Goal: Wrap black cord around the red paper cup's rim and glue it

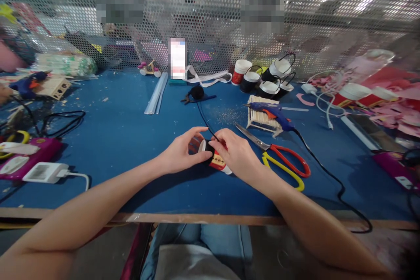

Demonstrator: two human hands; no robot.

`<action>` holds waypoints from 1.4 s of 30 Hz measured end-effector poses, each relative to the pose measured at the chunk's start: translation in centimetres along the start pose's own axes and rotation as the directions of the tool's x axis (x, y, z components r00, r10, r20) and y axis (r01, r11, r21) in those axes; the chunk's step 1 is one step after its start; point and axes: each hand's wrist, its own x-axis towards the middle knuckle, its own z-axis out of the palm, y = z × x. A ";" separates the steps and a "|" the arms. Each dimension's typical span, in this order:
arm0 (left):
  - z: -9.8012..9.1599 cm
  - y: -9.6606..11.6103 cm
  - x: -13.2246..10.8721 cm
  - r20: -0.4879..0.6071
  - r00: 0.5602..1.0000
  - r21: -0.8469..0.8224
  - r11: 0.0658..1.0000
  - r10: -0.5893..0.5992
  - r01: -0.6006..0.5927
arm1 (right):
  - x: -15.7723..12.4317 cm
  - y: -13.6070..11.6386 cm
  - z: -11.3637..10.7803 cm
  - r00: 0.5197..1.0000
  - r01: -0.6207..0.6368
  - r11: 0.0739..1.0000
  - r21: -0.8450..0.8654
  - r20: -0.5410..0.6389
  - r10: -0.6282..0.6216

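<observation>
A red and white paper cup (217, 160) lies on its side on the blue table (131, 140), partly wound in black cord. My left hand (182, 153) is curled around its open end. My right hand (236, 153) rests on the cup's other side and pinches the black cord (204, 116) against it. The cord runs away from the cup to a black spool (197, 92) further back on the table. Much of the cup is hidden by both hands.
Red-and-yellow scissors (282, 159) lie just right of my right hand. A blue glue gun (272, 113) rests on a stick rack, its cable trailing off the front edge. Finished cups (262, 78) stand at the back. A power strip (29, 157) and charger sit left.
</observation>
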 end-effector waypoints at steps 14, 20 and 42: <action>0.0 0.3 -0.1 0.019 0.998 0.043 0.998 -0.054 0.053 | -0.1 -0.3 0.2 1.000 0.003 0.999 -0.032 -0.019 -0.004; 0.3 0.7 -0.1 0.004 0.996 0.019 0.996 -0.088 0.088 | -0.4 -0.5 0.5 0.999 0.030 0.997 -0.067 -0.025 -0.032; 0.6 0.1 -0.9 0.424 0.898 -0.243 0.970 0.116 -0.011 | 5.2 -1.3 -2.3 0.979 -0.153 0.930 0.335 0.178 0.097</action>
